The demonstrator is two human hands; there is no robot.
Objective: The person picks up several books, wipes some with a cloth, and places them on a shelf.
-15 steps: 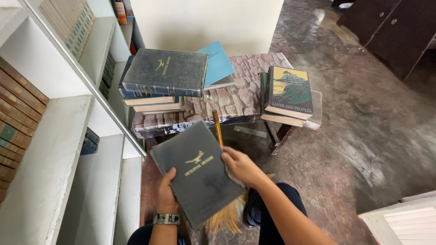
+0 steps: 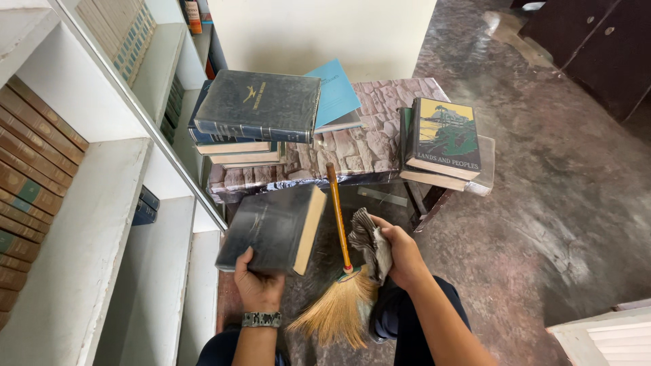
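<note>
- A white bookshelf fills the left side.
- The left hand, arm raised from below, grips a dark book by its lower edge, tilted before the stone-patterned table.
- The right hand has its fingers closed around a grey cloth, beside a broom.

Soft daylight, slight motion blur

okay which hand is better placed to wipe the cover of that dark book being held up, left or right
Probably the right hand: it grips a grey cloth beside the dark book. The left hand is busy holding that book by its lower edge, so it cannot wipe.
</note>
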